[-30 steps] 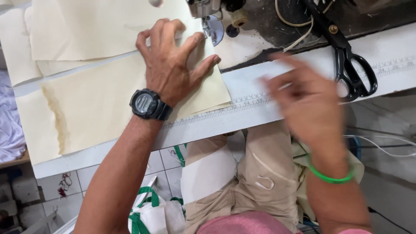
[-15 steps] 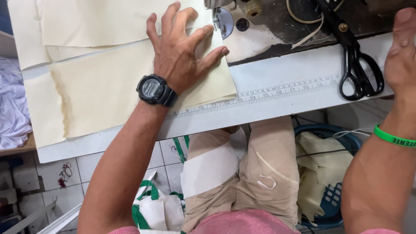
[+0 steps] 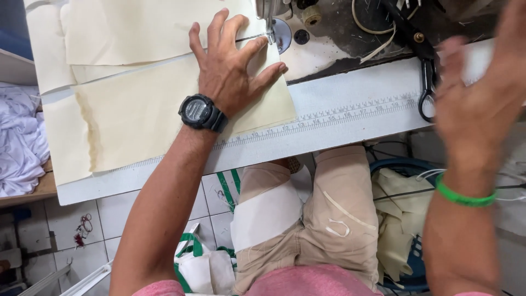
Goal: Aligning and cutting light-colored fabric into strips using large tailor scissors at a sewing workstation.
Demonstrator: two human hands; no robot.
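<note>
Left hand (image 3: 230, 71) flattens stained cream fabric (image 3: 148, 118) (edges frayed).

Fabric pieces (image 3: 137, 109) flat on worktop (image 3: 350, 118), left half, overlapping. Left hand (image 3: 233, 68) spread on fabric, fingers (image 3: 255, 46) toward sewing machine needle (image 3: 268, 33) at back centre. Scissors (image 3: 424, 71) on worktop, right of needle. Right hand (image 3: 476, 104) raised over worktop's right end, in front of scissors. Basket w/ cloth scraps (image 3: 400, 219) on floor below, right of knees. Cloth pile (image 3: 19, 142) on shelf, left of worktop.
</note>
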